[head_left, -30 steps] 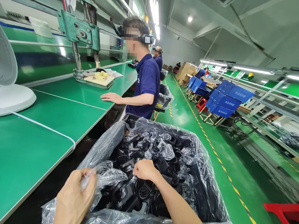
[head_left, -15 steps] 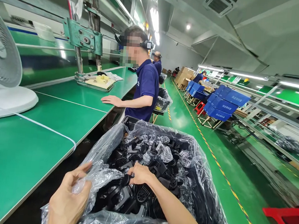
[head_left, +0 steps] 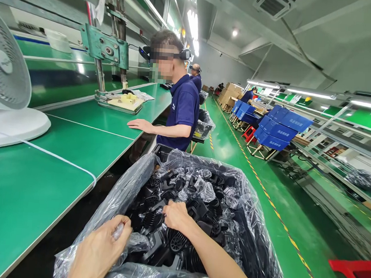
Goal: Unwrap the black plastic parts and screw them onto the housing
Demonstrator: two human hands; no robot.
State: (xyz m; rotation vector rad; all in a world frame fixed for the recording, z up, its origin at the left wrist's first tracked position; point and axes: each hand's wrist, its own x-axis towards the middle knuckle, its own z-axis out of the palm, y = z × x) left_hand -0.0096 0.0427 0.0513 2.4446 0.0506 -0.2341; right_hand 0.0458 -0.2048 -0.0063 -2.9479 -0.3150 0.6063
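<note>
My left hand is closed on a crumpled clear plastic bag, pinched between thumb and fingers over the crate's near left corner. Inside the crate, the fingers of my right hand are curled at the end of a ribbed black plastic part, seemingly gripping it; the fingertips are partly hidden. Around both hands lies a heap of black plastic parts, several of them wrapped in clear film. Thin clear liner drapes over the crate's walls.
A green workbench runs along the left, bearing a white fan and a green press. A co-worker stands beyond the crate, one hand on the bench. At the lower right is a red stool; blue bins stand farther off.
My left hand has moved right and slightly down, closing more tightly on the plastic bag. The bag has come away from the ribbed black part, now uncovered. My right hand has barely moved.
</note>
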